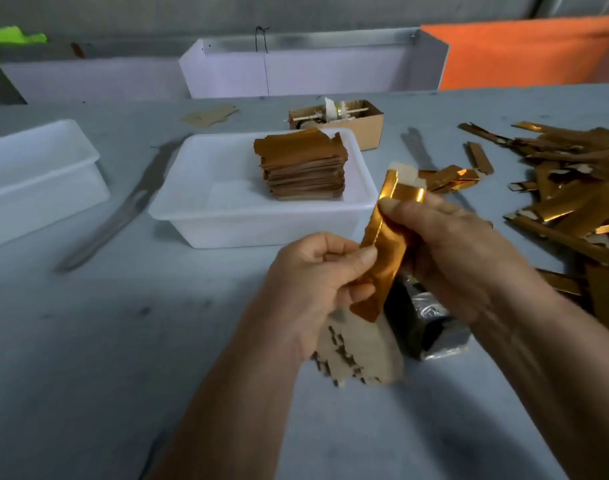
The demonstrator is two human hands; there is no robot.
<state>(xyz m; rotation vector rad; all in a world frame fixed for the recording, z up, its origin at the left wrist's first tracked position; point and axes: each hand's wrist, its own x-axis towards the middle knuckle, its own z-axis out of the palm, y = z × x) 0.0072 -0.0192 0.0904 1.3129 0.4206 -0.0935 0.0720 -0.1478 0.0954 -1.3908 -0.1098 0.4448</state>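
Both hands [382, 258] pinching gold strip [386, 251]

White tub [199, 161] holding a card stack [304, 168]; cardboard box [370, 128] behind; another tub [43, 174] left

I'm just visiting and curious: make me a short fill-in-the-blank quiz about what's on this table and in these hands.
The left hand and the right hand together hold one ____ foil strip.
The neat stack of pieces sits in a ____ plastic tray.
The loose heap of strips lies on the table to the person's ____ side.
Missing words: gold; white; right.
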